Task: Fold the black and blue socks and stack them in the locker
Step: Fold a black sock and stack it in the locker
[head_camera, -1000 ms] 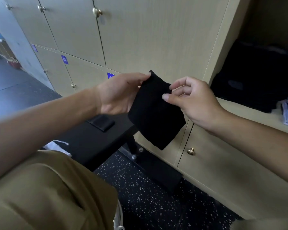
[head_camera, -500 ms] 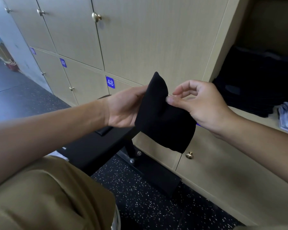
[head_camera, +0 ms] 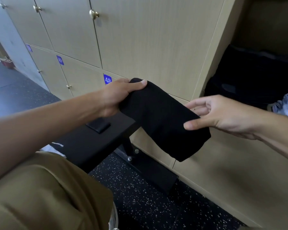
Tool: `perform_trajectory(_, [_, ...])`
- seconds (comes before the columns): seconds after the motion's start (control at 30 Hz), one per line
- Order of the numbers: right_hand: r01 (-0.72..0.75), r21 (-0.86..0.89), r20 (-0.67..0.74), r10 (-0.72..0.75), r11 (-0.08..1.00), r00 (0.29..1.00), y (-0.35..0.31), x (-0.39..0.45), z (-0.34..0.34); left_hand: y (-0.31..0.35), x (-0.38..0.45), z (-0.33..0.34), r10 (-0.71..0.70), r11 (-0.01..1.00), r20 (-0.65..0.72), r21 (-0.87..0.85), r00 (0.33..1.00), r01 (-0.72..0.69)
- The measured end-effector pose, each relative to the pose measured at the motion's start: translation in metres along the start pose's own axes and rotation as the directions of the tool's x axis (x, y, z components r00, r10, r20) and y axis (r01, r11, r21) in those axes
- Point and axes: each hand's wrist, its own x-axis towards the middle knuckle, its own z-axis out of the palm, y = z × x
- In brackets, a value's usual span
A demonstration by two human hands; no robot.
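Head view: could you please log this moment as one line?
left hand: grips sock | right hand: thumb and fingers around sock's other end | sock: black, folded, off bench | locker: open

A black bench (head_camera: 96, 143) stands on dark speckled flooring (head_camera: 140, 188), with a small flat black object (head_camera: 98, 125) lying on its top. Behind it, closed pale wood doors carry brass knobs (head_camera: 93, 14) and blue number tags, one reading 48 (head_camera: 107, 79). Olive-brown trousers (head_camera: 45, 193) fill the lower left.
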Motion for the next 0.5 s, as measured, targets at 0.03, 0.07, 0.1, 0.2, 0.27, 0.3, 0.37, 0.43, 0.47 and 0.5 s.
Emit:
perform_trajectory(0.03, [-0.036, -0.013, 0.066, 0.037, 0.999, 0.997, 0.002, -0.002, 0.0, 0.0, 0.0, 0.001, 0.007, 1.0, 0.002, 0.016, 1.0, -0.007])
perform_trajectory(0.07, [-0.064, -0.038, 0.113, 0.068, 0.997, 0.991, 0.006, -0.004, 0.001, 0.0, 0.0, 0.003, 0.014, 1.0, -0.001, 0.028, 1.0, -0.014])
perform_trajectory(0.1, [-0.085, -0.062, 0.141, 0.093, 0.995, 0.986, 0.009, -0.005, 0.001, 0.0, 0.0, 0.003, 0.02, 0.999, -0.007, 0.039, 1.0, -0.02])
perform_trajectory(0.2, [-0.114, -0.137, 0.154, 0.135, 0.984, 0.979, 0.018, -0.007, -0.001, -0.002, 0.003, -0.004, 0.046, 0.996, -0.066, 0.077, 0.997, -0.041])
perform_trajectory(0.27, [-0.132, -0.161, 0.124, 0.153, 0.978, 0.98, 0.025, -0.007, -0.008, -0.005, 0.004, -0.013, 0.072, 0.985, -0.089, 0.16, 0.993, -0.057])
perform_trajectory(0.3, [-0.149, -0.12, 0.11, 0.162, 0.982, 0.981, 0.028, -0.007, -0.011, -0.007, 0.004, -0.017, 0.081, 0.977, -0.098, 0.206, 0.992, -0.059])
perform_trajectory(0.37, [-0.174, 0.008, 0.067, 0.173, 0.985, 0.983, 0.031, -0.008, -0.015, -0.008, 0.001, -0.021, 0.089, 0.96, -0.121, 0.276, 0.989, -0.053])
perform_trajectory(0.43, [-0.194, 0.111, -0.001, 0.195, 0.975, 0.981, 0.033, -0.01, -0.018, -0.009, -0.001, -0.023, 0.082, 0.951, -0.143, 0.307, 0.986, -0.035])
perform_trajectory(0.47, [-0.193, 0.158, -0.046, 0.202, 0.968, 0.978, 0.034, -0.01, -0.019, -0.008, -0.002, -0.023, 0.074, 0.949, -0.147, 0.314, 0.986, -0.024])
perform_trajectory(0.5, [-0.18, 0.198, -0.103, 0.203, 0.964, 0.974, 0.033, -0.012, -0.019, -0.007, -0.002, -0.023, 0.064, 0.947, -0.148, 0.32, 0.987, -0.013])
